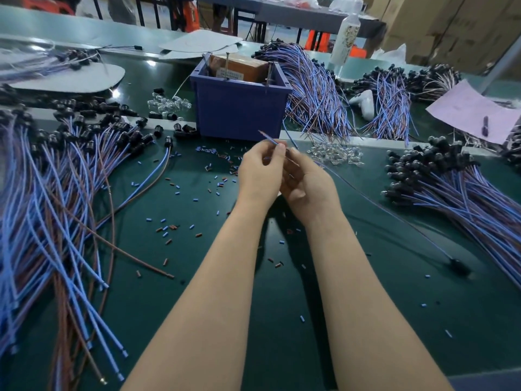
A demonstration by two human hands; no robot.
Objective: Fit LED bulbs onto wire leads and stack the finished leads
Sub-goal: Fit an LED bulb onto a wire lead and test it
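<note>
My left hand (260, 172) pinches the stripped end of a blue and brown wire lead (394, 215) above the middle of the green table. My right hand (306, 184) sits close beside it with curled fingers on the same lead, whose tips poke up at the thumb. The lead trails right to a black socket (458, 265) lying on the table. A small heap of clear LED bulbs (335, 153) lies just past my hands. A stack of leads with bulbs fitted (451, 182) lies at the right. Leads with empty black sockets (56, 179) spread at the left.
A blue plastic bin (239, 108) with a brown box stands behind my hands. More wire bundles (315, 88) lie behind it, with a second bulb heap (169, 103) to its left. Cut insulation bits (197, 187) litter the table. Pink paper (473, 114) lies far right.
</note>
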